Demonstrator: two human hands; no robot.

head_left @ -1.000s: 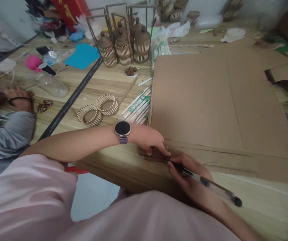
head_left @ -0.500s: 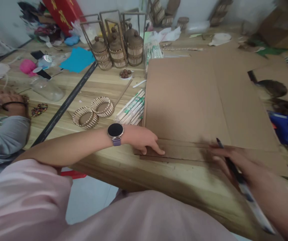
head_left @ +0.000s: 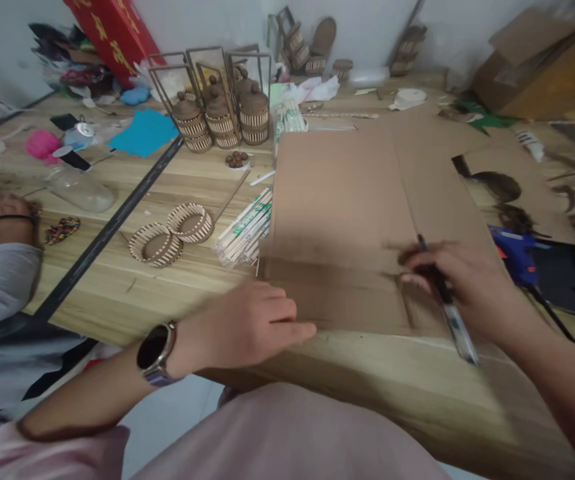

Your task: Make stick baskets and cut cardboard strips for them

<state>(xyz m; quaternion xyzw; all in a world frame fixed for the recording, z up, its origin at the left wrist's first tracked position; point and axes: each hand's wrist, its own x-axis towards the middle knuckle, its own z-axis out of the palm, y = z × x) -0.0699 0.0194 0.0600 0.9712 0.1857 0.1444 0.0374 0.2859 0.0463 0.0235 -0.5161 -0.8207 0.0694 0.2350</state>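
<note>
A large brown cardboard sheet lies on the wooden table. Near its lower left corner is my left hand, index finger stretched out and the other fingers loosely bent, with nothing in it. My right hand is closed on a black pen, over the right part of the cardboard. The pen slants, its dark tip pointing up and away from me. Motion blurs the cardboard's front strip between the hands, and whether the right fingertips also touch it is unclear.
Two slatted rings and a bundle of wrapped sticks lie left of the cardboard. Small lantern-like baskets stand behind. A blue glue gun lies right. At far left, another person's hand rests near a glass jar.
My left hand has come off the cardboard's front strip and back towards me. My right hand, still with the pen, has moved slightly up and left in view. The camera view has shifted.
</note>
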